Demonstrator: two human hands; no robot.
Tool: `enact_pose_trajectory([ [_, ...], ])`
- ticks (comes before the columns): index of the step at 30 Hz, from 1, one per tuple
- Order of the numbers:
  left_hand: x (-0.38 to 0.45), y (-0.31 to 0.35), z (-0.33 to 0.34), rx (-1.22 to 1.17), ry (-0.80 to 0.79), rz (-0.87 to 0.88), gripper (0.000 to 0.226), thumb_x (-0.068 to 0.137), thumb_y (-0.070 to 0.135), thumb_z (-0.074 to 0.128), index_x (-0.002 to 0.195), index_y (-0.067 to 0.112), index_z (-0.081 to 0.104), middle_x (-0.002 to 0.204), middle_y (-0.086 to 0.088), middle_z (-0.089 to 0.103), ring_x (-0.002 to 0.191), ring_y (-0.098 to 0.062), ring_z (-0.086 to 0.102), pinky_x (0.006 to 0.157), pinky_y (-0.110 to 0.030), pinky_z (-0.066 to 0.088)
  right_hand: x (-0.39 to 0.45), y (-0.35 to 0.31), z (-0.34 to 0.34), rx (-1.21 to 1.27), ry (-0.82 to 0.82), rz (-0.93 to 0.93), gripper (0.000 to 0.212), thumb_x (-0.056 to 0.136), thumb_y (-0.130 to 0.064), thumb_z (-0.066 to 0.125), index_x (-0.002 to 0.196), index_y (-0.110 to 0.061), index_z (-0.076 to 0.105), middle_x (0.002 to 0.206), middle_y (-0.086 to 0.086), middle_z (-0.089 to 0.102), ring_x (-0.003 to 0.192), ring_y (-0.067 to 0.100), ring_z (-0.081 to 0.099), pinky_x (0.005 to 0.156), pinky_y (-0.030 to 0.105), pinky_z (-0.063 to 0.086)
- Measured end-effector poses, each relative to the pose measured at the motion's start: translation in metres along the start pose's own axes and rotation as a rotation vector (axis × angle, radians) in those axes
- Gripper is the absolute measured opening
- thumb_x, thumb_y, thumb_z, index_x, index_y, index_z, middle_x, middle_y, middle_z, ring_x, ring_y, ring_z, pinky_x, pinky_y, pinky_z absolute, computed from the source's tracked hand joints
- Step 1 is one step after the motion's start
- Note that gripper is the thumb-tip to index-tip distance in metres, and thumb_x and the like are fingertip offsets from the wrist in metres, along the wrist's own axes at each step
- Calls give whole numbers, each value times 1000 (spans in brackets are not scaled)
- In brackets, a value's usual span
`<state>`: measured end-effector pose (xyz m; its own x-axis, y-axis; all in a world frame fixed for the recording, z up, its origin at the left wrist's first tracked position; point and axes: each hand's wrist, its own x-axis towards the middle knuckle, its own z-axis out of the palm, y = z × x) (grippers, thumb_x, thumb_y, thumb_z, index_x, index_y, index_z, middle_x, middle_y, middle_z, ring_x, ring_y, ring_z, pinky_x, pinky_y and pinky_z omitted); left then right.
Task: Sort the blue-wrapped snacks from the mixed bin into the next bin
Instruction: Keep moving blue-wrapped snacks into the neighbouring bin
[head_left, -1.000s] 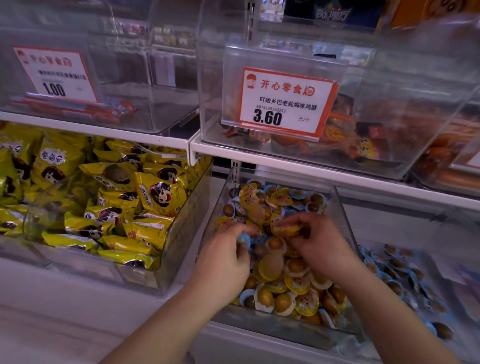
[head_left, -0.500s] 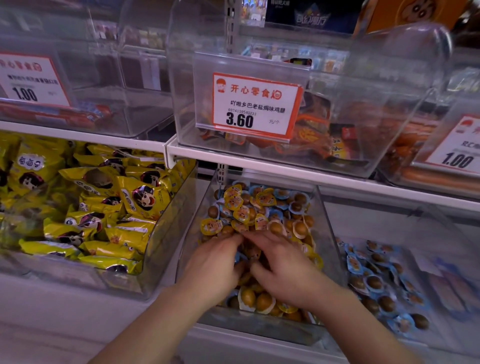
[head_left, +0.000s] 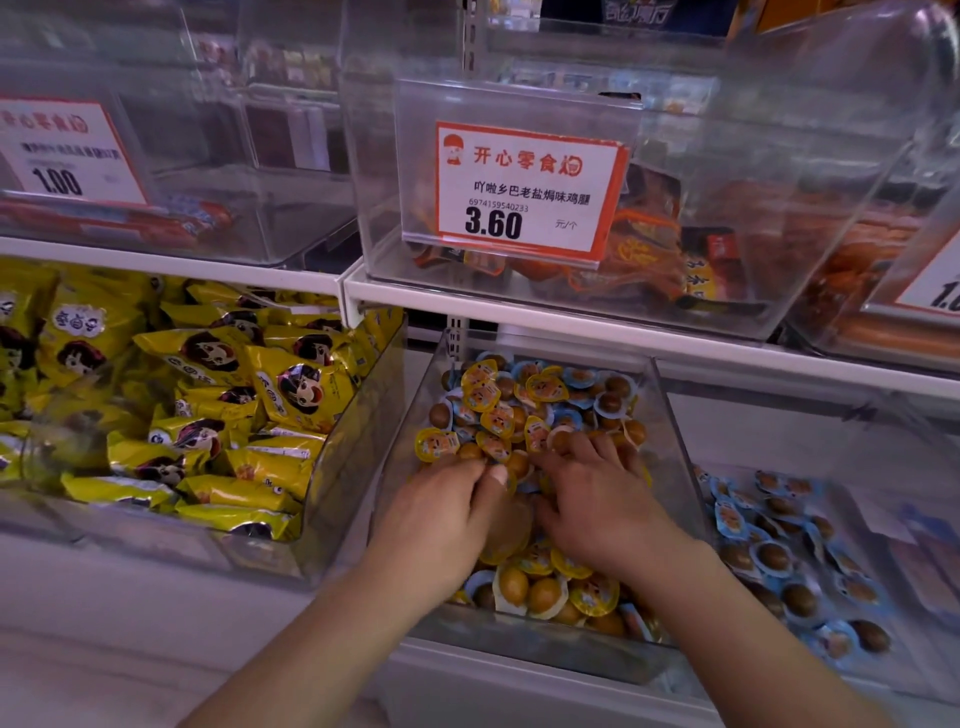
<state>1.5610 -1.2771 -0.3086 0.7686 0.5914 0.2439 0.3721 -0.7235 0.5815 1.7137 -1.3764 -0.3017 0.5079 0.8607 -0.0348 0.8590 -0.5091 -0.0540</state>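
Observation:
A clear mixed bin holds small round snack packs, several yellow-wrapped and several blue-wrapped, mostly toward its back. Both hands are down in the pile at the bin's middle. My left hand lies palm down with fingers curled into the packs. My right hand is beside it, fingers spread and dug in among the packs. What either hand holds is hidden under the fingers. The bin to the right holds only blue-wrapped snacks.
A bin of yellow snack bags stands to the left. A white shelf edge runs just above the mixed bin, carrying clear bins and an orange price tag reading 3.60.
Both hands have shifted a little deeper toward the bin's middle and back, fingers working through the packs. The camera has swung slightly, moving the scene rightward in view.

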Motion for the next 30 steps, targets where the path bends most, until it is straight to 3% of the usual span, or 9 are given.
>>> enact_pose_trajectory([
  [2, 0, 0, 2, 108, -13, 27, 36, 98, 54, 44, 76, 27, 53, 80, 6, 56, 85, -19, 58, 69, -36, 42, 2, -2, -1, -7, 28, 16, 45, 95, -50, 45, 135, -33, 53, 147, 4, 36, 139, 31, 26, 114, 59, 24],
  [4, 2, -1, 4, 239, -35, 39, 33, 93, 60, 48, 98, 32, 65, 98, 6, 66, 97, -17, 62, 74, -32, 49, 2, -3, -2, 21, 85, 36, 38, 94, -48, 50, 124, -29, 62, 139, 1, 46, 134, 28, 34, 112, 55, 29],
  [8, 2, -7, 6, 329, -83, 89, 46, 94, 54, 47, 139, 46, 44, 124, 8, 64, 112, -19, 61, 79, -31, 51, 0, 0, -2, 85, 176, 71, 33, 97, -45, 47, 115, -21, 61, 125, 0, 57, 125, 24, 44, 105, 47, 36],
  [11, 5, -8, 6, 371, -111, 133, 39, 97, 45, 41, 135, 50, 47, 118, 7, 65, 109, -19, 61, 75, -31, 47, -2, 2, -5, 144, 230, 139, 26, 100, -31, 45, 114, -18, 63, 122, 3, 61, 123, 26, 45, 105, 46, 37],
  [15, 6, -7, 9, 435, -91, 144, 36, 95, 44, 43, 130, 38, 51, 113, 4, 65, 106, -22, 61, 69, -31, 43, -7, 2, -13, 278, 429, 148, 25, 101, -25, 46, 99, -14, 68, 106, 7, 66, 108, 29, 52, 97, 43, 39],
  [20, 9, -6, 6, 462, -84, 189, 30, 100, 43, 38, 125, 31, 51, 113, 1, 62, 101, -27, 62, 71, -36, 49, -22, -3, -20, 505, 624, 32, 21, 100, -16, 52, 87, -9, 68, 84, 2, 62, 86, 26, 57, 74, 38, 44],
  [24, 8, -9, 3, 463, -100, 235, 33, 101, 47, 34, 128, 33, 48, 115, 1, 60, 100, -30, 62, 70, -35, 48, -41, -7, -15, 579, 619, -32, 19, 101, -15, 52, 90, -13, 68, 84, -8, 56, 84, 16, 53, 68, 29, 32],
  [30, 2, -6, -2, 504, -290, 229, 43, 96, 56, 39, 137, 45, 42, 120, 2, 58, 113, -29, 59, 76, -33, 39, -44, 0, -10, 659, 507, 38, 22, 102, -16, 49, 96, -9, 68, 86, -1, 61, 86, 22, 56, 68, 29, 35],
])
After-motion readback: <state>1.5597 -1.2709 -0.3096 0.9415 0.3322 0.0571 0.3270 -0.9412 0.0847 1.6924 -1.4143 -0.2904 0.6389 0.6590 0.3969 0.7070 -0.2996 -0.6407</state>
